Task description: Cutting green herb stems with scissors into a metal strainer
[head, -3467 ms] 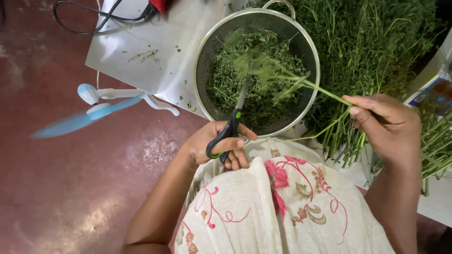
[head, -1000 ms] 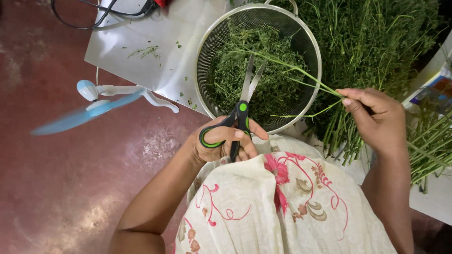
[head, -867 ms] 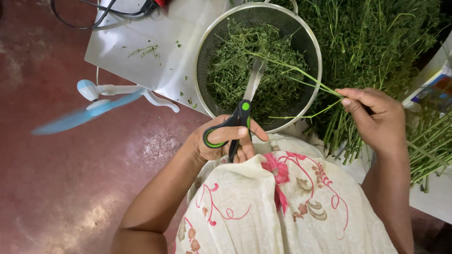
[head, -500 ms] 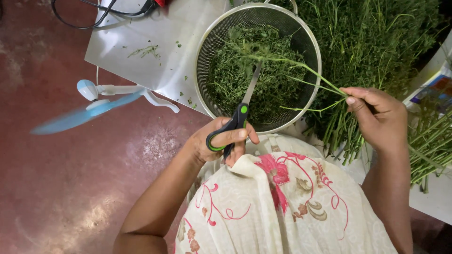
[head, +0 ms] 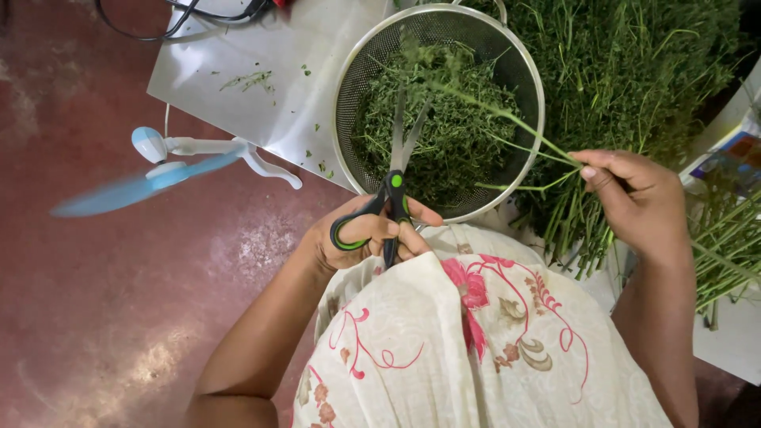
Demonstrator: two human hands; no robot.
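My left hand [head: 366, 238] grips black scissors with green trim [head: 390, 198], blades slightly apart and pointing up over a round metal mesh strainer [head: 349, 75]. The strainer holds a heap of cut green herb leaves [head: 452, 135]. My right hand [head: 634, 198] pinches a few long green herb stems [head: 507, 119] whose leafy tips reach left across the strainer, just past the scissor blades. My lap, in cream cloth with a red flower pattern [head: 476, 341], fills the bottom of the view.
A large pile of uncut green herbs [head: 634, 55] lies at the upper right, with more stems [head: 729, 238] at the right edge. A white sheet [head: 238, 47] lies under the strainer on the red floor [head: 95, 317]. A small white and blue fan [head: 158, 158] spins at the left; black cables [head: 182, 16] lie at top.
The scissors have swung upright and their blades have opened a little over the strainer. My right hand keeps the stems in about the same place.
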